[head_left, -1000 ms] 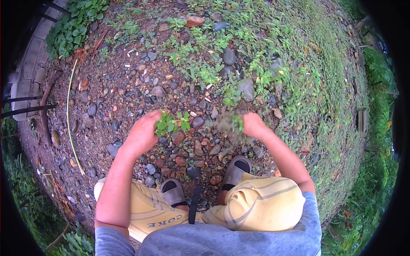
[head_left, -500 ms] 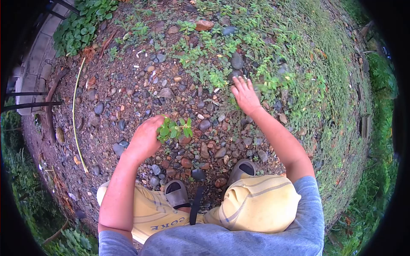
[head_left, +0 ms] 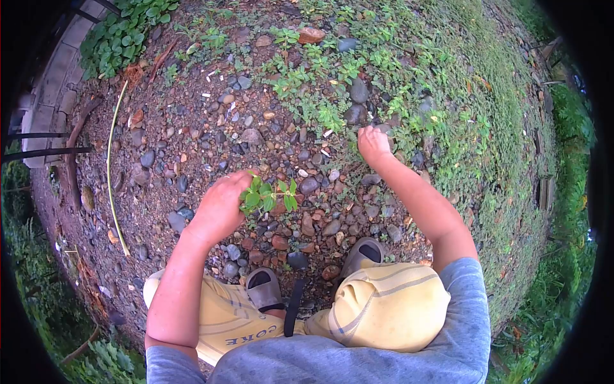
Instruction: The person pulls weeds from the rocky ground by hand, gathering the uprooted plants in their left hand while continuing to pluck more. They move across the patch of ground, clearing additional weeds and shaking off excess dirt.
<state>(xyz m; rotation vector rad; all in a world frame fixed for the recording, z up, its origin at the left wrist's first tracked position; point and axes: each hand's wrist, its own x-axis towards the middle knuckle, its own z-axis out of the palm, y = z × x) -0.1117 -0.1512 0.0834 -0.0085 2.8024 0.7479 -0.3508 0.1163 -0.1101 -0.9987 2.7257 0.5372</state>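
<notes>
My left hand is closed around a few leafy green weed sprigs, whose leaves stick out to the right over the pebbles. My right hand is a curled fist low over the ground, at the edge of the low green weeds. Whatever its fingers grip is hidden by the hand. Just beyond it lie a dark round stone and a dark oval stone.
Pebbly soil surrounds my sandalled feet. Left of me are a long pale stalk and a brown branch. A reddish rock lies ahead among weeds. A broad-leaved plant grows beside paving at upper left.
My right hand was spread with fingers stretched over the weeds; it has drawn slightly back towards me and curled shut. My left hand stays nearly in place with the sprigs.
</notes>
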